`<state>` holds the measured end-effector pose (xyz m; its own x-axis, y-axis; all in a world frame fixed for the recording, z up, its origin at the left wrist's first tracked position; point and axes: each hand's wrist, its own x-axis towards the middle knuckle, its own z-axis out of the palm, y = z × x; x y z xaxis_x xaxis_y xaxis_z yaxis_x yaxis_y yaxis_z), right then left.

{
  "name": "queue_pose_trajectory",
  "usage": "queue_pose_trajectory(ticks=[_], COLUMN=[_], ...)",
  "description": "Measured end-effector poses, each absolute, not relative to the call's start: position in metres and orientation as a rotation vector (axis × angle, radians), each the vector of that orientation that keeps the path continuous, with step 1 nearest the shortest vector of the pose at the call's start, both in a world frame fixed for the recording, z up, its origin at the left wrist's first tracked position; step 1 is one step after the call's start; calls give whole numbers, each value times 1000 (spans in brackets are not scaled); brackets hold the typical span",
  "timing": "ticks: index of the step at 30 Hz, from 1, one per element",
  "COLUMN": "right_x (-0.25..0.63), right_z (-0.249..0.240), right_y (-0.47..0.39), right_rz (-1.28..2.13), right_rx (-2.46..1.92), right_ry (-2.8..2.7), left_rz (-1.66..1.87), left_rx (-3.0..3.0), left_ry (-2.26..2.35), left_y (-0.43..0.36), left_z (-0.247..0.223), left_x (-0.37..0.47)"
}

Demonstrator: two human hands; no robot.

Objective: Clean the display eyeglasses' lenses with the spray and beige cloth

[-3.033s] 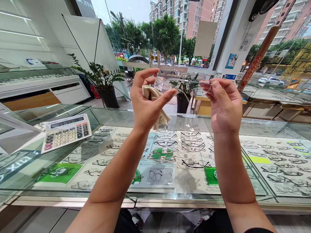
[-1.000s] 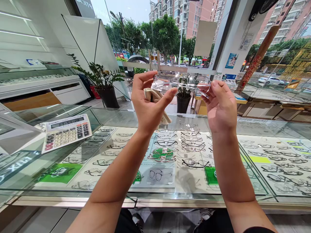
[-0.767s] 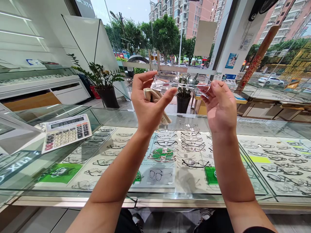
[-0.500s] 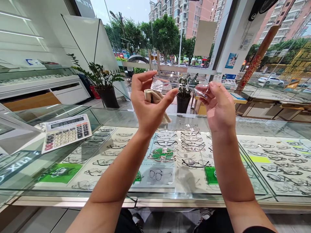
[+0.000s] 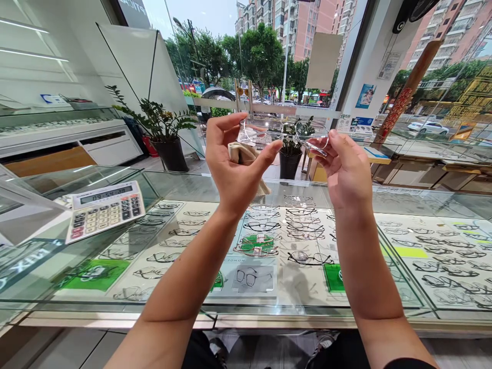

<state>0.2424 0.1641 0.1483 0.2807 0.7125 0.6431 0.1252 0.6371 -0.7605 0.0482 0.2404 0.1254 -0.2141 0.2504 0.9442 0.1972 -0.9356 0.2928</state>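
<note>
Clear-framed eyeglasses [image 5: 289, 134] are held up between my two hands, above the glass display counter and in front of the window. My left hand [image 5: 237, 159] grips the left end of the frame with its fingers, and a beige cloth [image 5: 243, 154] is tucked in its palm, part of it hanging below. My right hand [image 5: 348, 166] pinches the right end of the frame between thumb and fingers. The transparent frame blends into the background, so its temples are hard to make out.
Below my arms, the glass counter [image 5: 215, 307] holds rows of spectacles [image 5: 309, 258] under its top. On its left stands a calculator [image 5: 106, 209]. Potted plants [image 5: 171, 151] are beyond the counter, by the glass front.
The eyeglasses have tilted slightly, so the lens rims show rounder and lower. Both hands have barely moved, and the cloth is still in the left one.
</note>
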Motion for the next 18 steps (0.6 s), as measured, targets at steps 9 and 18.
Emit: queue_pose_trajectory(ticks=[9,18], right_x=[242,246], right_z=[148,145], right_y=[167,171], right_rz=[549,523], right_rx=[-768,-734], right_ry=[-1161,-1216], left_rz=[2312,2223], left_rx=[1896,1822], left_ry=[501,478], left_y=[230,224], left_z=[128,129], left_x=[53,54])
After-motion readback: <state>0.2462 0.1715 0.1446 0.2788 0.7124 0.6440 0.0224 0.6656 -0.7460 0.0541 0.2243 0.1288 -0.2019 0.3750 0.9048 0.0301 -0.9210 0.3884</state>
